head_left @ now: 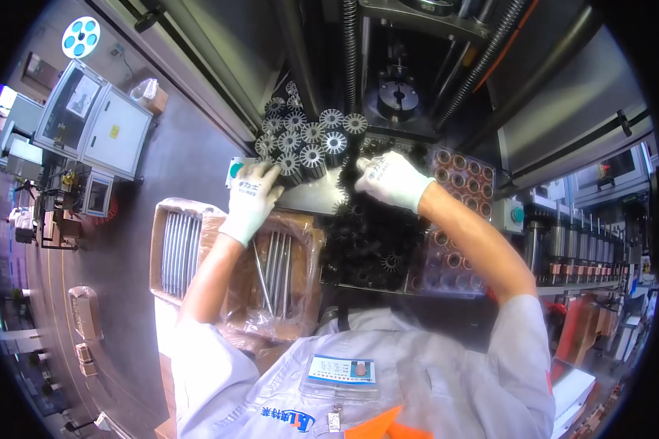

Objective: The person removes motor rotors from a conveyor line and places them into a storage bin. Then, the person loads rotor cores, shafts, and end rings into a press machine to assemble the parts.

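My left hand (pixel 252 196), in a white glove, rests by the metal table's left edge with its fingers stretched out. Beside it is a green button (pixel 236 170) on a white box. Just beyond stand several slotted metal cores (pixel 312 155), upright with toothed tops. My right hand (pixel 394 180), also gloved, is closed over the far part of a heap of black toothed pieces (pixel 366 241). Its fingertips are curled, and whatever they hold is too hidden to name. A clear tray of copper-coloured rings (pixel 459 179) lies right of that hand.
A press with a round fixture (pixel 397 99) stands ahead, flanked by a coil-wrapped column (pixel 350 58). Left of my body are cardboard boxes of metal rods (pixel 179 252), one lined with plastic (pixel 274 271). A row of metal cylinders (pixel 564 249) stands far right.
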Motion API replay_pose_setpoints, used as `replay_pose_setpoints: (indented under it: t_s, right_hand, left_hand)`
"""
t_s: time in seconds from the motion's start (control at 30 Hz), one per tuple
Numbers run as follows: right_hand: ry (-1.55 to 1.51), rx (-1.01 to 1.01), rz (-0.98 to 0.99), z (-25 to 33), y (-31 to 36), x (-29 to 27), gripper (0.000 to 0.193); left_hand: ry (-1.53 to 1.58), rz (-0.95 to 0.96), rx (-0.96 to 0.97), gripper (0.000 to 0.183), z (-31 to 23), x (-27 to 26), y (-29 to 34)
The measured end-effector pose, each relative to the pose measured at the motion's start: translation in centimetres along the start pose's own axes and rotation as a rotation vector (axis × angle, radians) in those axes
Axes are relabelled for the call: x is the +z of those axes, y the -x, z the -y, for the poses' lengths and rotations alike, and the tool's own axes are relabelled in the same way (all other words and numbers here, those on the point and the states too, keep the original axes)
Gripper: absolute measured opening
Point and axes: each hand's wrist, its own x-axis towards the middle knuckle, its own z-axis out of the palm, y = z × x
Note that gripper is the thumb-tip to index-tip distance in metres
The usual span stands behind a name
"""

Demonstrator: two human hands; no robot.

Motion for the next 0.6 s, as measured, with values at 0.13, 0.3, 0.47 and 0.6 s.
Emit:
replay_pose_setpoints:
  t_s: [0.13, 0.3, 0.47, 0.6]
  right_hand:
    - [-0.019, -0.063, -0.061, -0.5, 0.7, -1.6, 0.006]
    - [-0.275, 0.050, -0.234, -1.5, 2.5, -1.6, 0.012]
    - [-1.171, 0.570, -0.328, -1.0, 4.6, -2.0, 0.032]
    - [-1.120, 0.658, -0.507, -3.0, 4.9, -6.2, 0.033]
  left_hand:
    - [-0.096, 0.025, -0.028, 0.043, 0.0, 0.6, -0.8]
    - [-0.076, 0.033, 0.020, 0.045, 0.1, 1.0, -2.1]
    - [-0.016, -0.054, 0.153, 0.047, 0.9, 2.2, -2.3]
    - [-0.001, 0.009, 0.161, 0.041, -0.2, 1.7, -2.0]
